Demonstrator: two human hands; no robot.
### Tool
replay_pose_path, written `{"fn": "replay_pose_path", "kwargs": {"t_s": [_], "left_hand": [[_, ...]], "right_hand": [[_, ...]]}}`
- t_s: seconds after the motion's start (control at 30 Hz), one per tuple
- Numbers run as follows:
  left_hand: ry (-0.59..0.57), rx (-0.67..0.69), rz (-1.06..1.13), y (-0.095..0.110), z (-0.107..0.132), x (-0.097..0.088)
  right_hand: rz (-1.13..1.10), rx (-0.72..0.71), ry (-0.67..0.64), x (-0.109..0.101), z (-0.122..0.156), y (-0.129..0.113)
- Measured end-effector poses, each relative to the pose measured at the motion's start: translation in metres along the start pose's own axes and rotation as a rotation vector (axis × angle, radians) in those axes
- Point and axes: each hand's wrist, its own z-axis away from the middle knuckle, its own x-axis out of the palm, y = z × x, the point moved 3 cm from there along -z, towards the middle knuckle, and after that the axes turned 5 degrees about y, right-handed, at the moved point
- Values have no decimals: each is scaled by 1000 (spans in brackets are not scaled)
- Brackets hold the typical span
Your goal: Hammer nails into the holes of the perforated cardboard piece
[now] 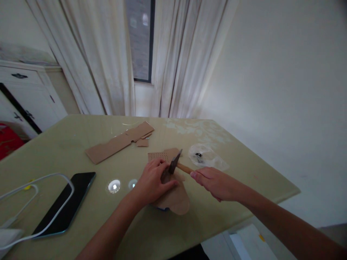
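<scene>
My right hand [217,184] is closed round the wooden handle of a small hammer [176,164], whose dark head sits just above my left hand. My left hand [151,182] rests on a tan leather or cardboard piece [176,198] with a patch of punched holes [158,156]. Its fingers are curled together near the hammer head, around something small that I cannot make out. Both hands are near the front middle of the pale green table [81,144].
A long cardboard strip [119,142] lies further back. A black phone [66,204] and a white cable [40,178] are at the left. A clear plastic bag with small dark parts [203,157] lies right of the hammer. The table's right edge [271,202] is close.
</scene>
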Motion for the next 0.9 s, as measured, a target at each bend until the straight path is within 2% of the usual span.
{"fn": "replay_pose_path", "kwargs": {"t_s": [0.23, 0.33, 0.43, 0.6, 0.73, 0.8, 0.9], "left_hand": [[-2, -16, 14, -1, 0, 0], [1, -7, 2, -1, -1, 0], [-1, 5, -14, -1, -1, 0], [13, 12, -1, 0, 0, 1], [17, -1, 43, -2, 1, 1], [60, 14, 88, -4, 0, -4], [232, 15, 155, -13, -3, -24]], "right_hand": [[16, -19, 49, -1, 1, -2], [14, -18, 18, 3, -2, -1], [23, -46, 5, 7, -5, 0], [15, -99, 72, 7, -6, 2], [20, -130, 69, 12, -8, 9], [-7, -153, 111, 12, -10, 13], [-175, -206, 237, 12, -12, 21]]}}
